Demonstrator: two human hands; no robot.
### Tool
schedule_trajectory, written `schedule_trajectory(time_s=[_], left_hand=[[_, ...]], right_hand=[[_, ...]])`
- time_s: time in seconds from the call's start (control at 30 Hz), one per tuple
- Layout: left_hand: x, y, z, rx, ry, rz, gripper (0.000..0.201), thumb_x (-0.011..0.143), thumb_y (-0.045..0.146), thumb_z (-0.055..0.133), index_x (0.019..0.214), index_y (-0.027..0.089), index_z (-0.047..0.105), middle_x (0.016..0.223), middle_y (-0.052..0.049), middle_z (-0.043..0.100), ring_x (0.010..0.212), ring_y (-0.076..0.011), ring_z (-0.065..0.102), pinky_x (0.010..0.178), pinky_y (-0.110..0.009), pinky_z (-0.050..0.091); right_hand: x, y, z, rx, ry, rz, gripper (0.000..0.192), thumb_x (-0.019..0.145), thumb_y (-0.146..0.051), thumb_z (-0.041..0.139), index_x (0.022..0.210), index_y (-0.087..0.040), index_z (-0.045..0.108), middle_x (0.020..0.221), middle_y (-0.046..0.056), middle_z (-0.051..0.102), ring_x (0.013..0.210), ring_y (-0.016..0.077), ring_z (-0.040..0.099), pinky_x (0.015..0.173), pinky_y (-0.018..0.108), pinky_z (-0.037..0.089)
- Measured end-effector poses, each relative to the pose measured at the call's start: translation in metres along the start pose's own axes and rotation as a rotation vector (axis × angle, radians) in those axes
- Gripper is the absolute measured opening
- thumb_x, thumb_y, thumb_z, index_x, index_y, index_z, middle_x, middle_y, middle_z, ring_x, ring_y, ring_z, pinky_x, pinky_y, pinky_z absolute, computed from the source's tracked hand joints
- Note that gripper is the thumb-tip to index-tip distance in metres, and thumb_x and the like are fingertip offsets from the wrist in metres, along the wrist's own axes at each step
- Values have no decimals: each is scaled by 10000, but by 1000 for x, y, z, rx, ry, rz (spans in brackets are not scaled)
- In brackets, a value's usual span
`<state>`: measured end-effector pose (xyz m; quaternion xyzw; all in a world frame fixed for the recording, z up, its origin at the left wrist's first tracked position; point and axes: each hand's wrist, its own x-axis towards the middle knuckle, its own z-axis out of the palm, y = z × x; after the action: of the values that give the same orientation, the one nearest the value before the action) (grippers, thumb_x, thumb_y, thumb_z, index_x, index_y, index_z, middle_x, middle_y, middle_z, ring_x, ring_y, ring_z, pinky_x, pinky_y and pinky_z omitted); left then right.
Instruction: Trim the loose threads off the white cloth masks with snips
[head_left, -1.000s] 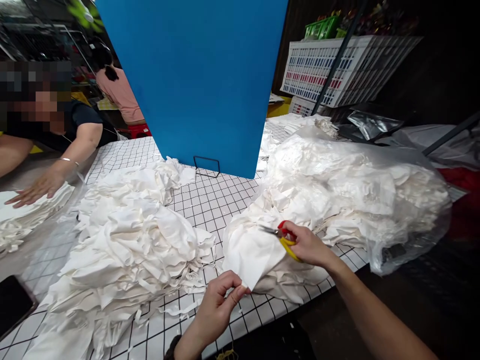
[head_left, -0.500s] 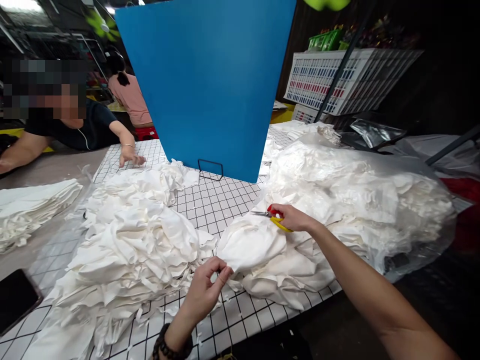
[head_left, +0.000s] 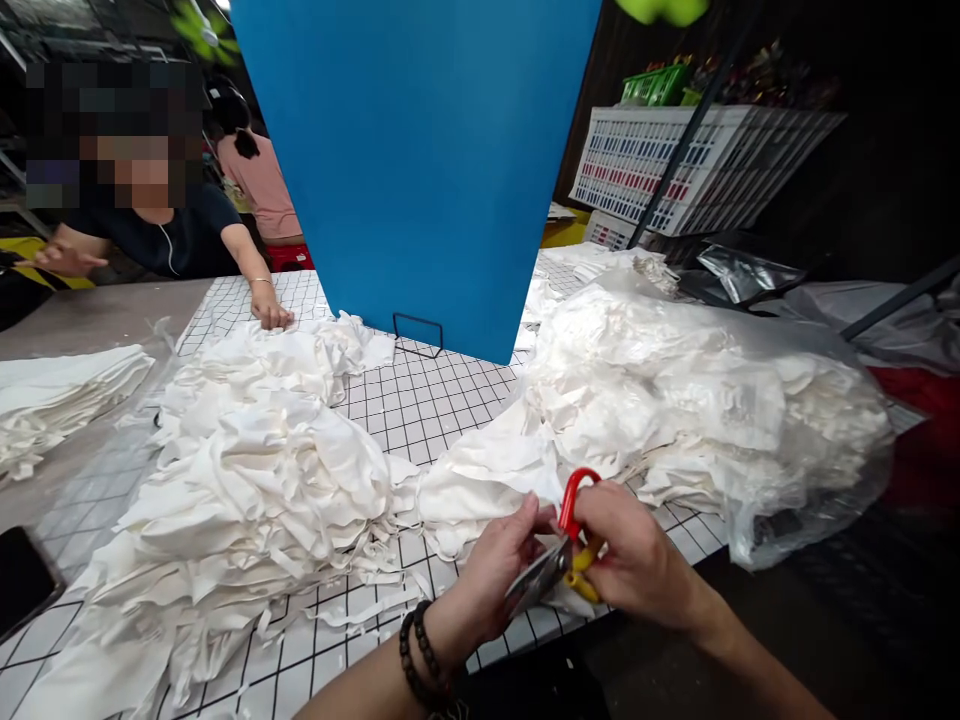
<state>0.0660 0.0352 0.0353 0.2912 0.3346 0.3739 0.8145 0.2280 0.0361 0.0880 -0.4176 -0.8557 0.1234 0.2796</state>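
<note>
- Scissors (head_left: pixel 559 555) slant, blades pointing down-left, red-and-yellow handles up-right.
- Right hand (head_left: pixel 637 560) grips the scissors' handles; left hand (head_left: pixel 499 575) closes around the blades, just left of the scissors.
- Scissors hover at the counter (head_left: pixel 420 400) edge nearest the person.

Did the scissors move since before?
Yes. The scissors came off the white cloth pile, toward the table edge, in the right hand.

The scissors (head_left: pixel 559 560) show only a red loop and grey blades; the right hand (head_left: pixel 637 560) covers the yellow handle, and the blade tips vanish behind the left hand (head_left: pixel 499 575). Whatever cloth the left hand pinches is hidden. Left of the scissors, a phone (head_left: pixel 22 580) is cut by the edge.
</note>
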Motion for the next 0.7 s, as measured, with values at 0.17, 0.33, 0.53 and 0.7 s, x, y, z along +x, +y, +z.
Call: schedule_trajectory(time_s=[0.17,0.33,0.53,0.7], left_hand=[[8,-12,-13,-81,93,4,383,736,491,738,756,139,589,485,95,359,405,-38,260,399,-179,217],[-1,-7,-24,-96,226,132,434,732,516,735,870,119,623,468,103,386,388,-25,201,380,-164,183],[-15,14,-25,-275,320,244,322,769,368,758,938,129,622,795,-20,630,545,-48,439,510,-172,389],[-20,18,-26,-98,236,156,300,741,346,785,864,103,660,817,-32,636,572,-52,483,559,-183,404]], right_hand=[[-23,-19,18,-60,-233,-20,245,612,-32,464,764,-224,474,701,14,596,661,186,518,652,326,367],[-32,-8,11,-210,-176,107,228,625,-28,481,748,-220,475,671,8,586,623,177,502,637,312,357],[-32,17,-9,66,-147,401,67,801,-242,614,793,-224,550,676,-6,605,570,144,503,529,253,391],[-9,22,26,629,41,509,257,853,-352,637,1073,-227,589,1099,68,662,820,165,609,735,277,514]])
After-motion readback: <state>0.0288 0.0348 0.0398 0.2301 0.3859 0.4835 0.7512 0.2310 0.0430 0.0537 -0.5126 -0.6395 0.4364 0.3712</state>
